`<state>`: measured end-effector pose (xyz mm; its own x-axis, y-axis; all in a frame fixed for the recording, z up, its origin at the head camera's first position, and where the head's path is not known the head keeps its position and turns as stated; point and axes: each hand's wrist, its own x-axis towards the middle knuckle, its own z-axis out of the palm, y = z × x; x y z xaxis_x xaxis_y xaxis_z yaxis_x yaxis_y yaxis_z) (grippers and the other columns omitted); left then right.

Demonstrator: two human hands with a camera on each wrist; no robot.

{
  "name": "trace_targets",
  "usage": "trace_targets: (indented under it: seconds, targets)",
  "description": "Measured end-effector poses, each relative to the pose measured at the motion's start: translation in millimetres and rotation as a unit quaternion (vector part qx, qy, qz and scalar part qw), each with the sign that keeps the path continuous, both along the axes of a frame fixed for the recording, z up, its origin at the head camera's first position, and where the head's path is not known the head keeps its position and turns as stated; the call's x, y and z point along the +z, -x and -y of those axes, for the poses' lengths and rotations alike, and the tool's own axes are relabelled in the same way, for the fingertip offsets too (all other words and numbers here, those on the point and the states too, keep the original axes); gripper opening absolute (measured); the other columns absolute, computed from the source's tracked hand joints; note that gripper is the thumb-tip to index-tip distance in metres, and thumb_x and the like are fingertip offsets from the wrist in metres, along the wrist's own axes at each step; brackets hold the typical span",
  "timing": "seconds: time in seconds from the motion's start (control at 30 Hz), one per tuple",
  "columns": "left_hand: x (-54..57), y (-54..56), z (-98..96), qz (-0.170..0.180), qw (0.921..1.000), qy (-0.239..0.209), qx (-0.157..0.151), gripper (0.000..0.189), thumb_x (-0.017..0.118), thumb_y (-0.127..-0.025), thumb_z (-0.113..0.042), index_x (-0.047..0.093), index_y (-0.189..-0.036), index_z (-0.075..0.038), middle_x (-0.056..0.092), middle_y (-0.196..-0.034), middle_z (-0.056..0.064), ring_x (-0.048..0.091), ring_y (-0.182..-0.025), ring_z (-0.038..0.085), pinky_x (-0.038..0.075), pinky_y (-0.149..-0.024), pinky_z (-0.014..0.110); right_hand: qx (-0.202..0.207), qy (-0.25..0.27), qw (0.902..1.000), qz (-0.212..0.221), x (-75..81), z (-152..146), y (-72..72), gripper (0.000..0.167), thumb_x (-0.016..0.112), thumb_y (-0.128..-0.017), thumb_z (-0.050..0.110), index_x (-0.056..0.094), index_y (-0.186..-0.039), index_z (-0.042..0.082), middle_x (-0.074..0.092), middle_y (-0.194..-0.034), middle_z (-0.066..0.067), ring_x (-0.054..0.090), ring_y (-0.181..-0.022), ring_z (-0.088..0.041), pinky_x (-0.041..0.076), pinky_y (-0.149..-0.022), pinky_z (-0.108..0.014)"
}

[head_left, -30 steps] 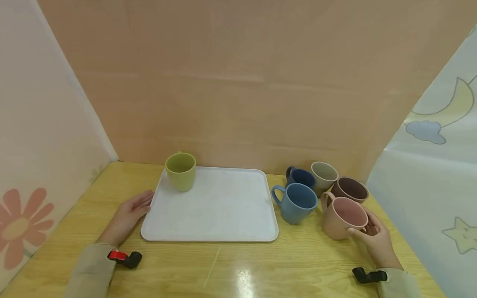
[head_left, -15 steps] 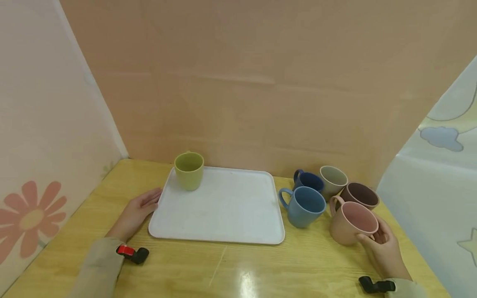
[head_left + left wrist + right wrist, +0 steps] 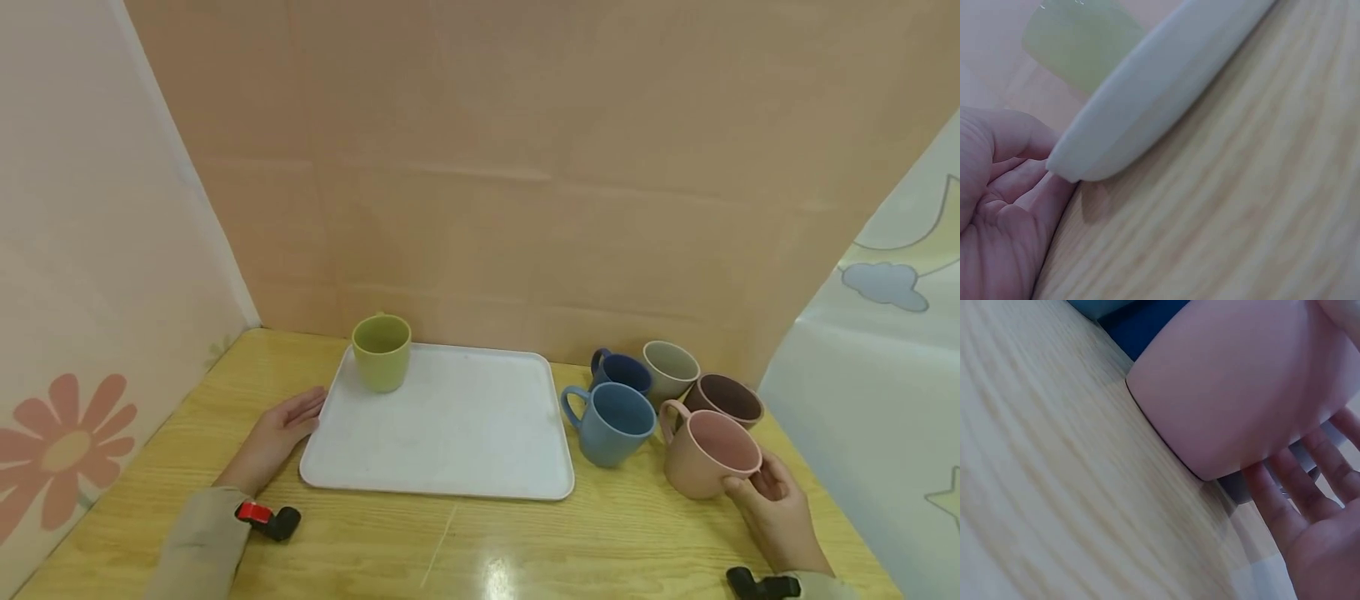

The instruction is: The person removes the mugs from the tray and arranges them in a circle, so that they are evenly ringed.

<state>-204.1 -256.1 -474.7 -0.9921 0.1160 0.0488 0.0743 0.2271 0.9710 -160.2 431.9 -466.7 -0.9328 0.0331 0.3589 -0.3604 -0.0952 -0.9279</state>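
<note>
Over the last second little has shifted: at lower right the right hand (image 3: 772, 500) still grips the pink mug (image 3: 705, 454) on the counter (image 3: 600, 542), while the left hand (image 3: 281, 429) stays flat, fingers relaxed, touching the white tray (image 3: 450, 433).

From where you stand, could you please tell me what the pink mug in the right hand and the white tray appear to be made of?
The pink mug with a handle, which the right hand grips, looks like matte plastic or a fibre composite: dull, even, no glaze shine; ceramic is possible. The white rectangular tray, touched by the left hand, looks like matte moulded plastic, with rounded corners and a smooth raised rim.
</note>
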Motion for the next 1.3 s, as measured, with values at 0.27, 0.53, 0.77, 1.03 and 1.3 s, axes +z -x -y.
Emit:
trace_targets:
  seconds: [0.27, 0.53, 0.77, 1.03, 1.3]
  targets:
    - [1.1, -1.2, -0.8, 0.001, 1.0, -0.001, -0.001, 0.055, 0.049, -0.107, -0.007, 0.028, -0.156, 0.008, 0.034, -0.158, 0.028, 0.032, -0.145, 0.04, 0.04, -0.095, 0.005, -0.104, 0.074, 0.9906, -0.05, 19.3, 14, -3.6, 0.033, 0.045, -0.104, -0.006, 0.059, -0.134, -0.004, 0.07, -0.119, -0.001, 0.066, -0.107, -0.008, 0.055, -0.086, -0.019]
    - [-1.0, -3.9, -0.8, 0.0, 1.0, -0.002, 0.003, 0.056, 0.051, -0.107, -0.009, 0.029, -0.155, 0.008, 0.036, -0.157, 0.027, 0.034, -0.144, 0.035, 0.04, -0.096, 0.006, -0.273, 0.131, 0.9446, -0.126, 66.3, 45, -9.2, 0.011, 0.062, -0.096, -0.007, 0.066, -0.099, -0.017, 0.073, -0.084, -0.011, 0.068, -0.066, -0.015, 0.057, -0.062, -0.019]
    - [-1.4, -1.6, 0.0, -0.009, 0.9999, -0.013, 0.001, 0.056, 0.051, -0.107, -0.009, 0.029, -0.155, 0.007, 0.035, -0.157, 0.027, 0.034, -0.144, 0.038, 0.041, -0.096, 0.007, -0.131, 0.137, 0.9544, -0.23, 83.7, 84, -6.8, 0.012, 0.05, -0.093, -0.021, 0.06, -0.096, -0.028, 0.072, -0.082, -0.021, 0.07, -0.068, -0.022, 0.059, -0.064, -0.024]
    - [-0.5, 1.5, -1.9, 0.002, 1.0, -0.004, 0.001, 0.056, 0.05, -0.107, -0.008, 0.028, -0.156, 0.006, 0.034, -0.159, 0.026, 0.032, -0.146, 0.038, 0.04, -0.096, 0.006, -0.002, 0.049, 0.9672, -0.249, 99.7, 139, 5.1, 0.018, 0.043, -0.091, -0.026, 0.057, -0.101, -0.028, 0.072, -0.093, -0.018, 0.071, -0.078, -0.02, 0.059, -0.074, -0.023]
    - [1.3, 0.7, -0.7, 0.019, 0.9998, 0.002, 0.007, 0.057, 0.05, -0.107, -0.009, 0.027, -0.158, 0.003, 0.033, -0.16, 0.023, 0.033, -0.146, 0.036, 0.04, -0.095, 0.005, 0.049, -0.048, 0.9923, -0.103, 106.9, 200, 19.0, 0.015, 0.051, -0.1, -0.009, 0.059, -0.109, -0.017, 0.068, -0.101, -0.01, 0.07, -0.09, -0.017, 0.059, -0.082, -0.028]
